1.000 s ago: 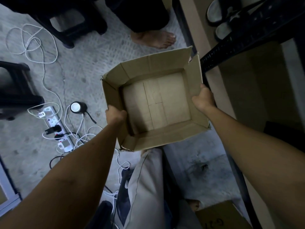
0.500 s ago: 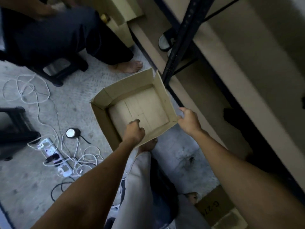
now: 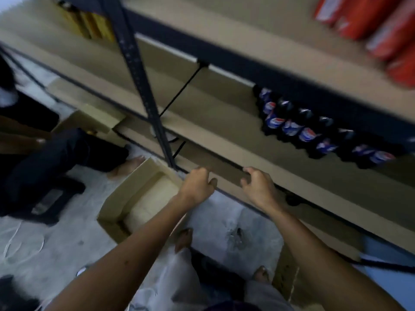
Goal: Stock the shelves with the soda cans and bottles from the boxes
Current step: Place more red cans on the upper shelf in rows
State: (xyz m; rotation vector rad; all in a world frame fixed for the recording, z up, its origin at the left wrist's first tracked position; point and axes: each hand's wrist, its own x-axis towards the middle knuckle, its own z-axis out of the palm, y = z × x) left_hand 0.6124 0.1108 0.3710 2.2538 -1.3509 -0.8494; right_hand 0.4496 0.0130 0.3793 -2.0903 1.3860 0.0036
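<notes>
While the box sits below-left, both hands hang loosely curled — empty.

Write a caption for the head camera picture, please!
Both hands, left hand and right hand, hold nothing; emptied box lies on floor.

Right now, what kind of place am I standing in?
Probably a small shop's stockroom or storage corner: a metal shelving rack with board shelves, rows of dark cola bottles on one shelf, red cans above, and an open cardboard box on the floor.
</notes>
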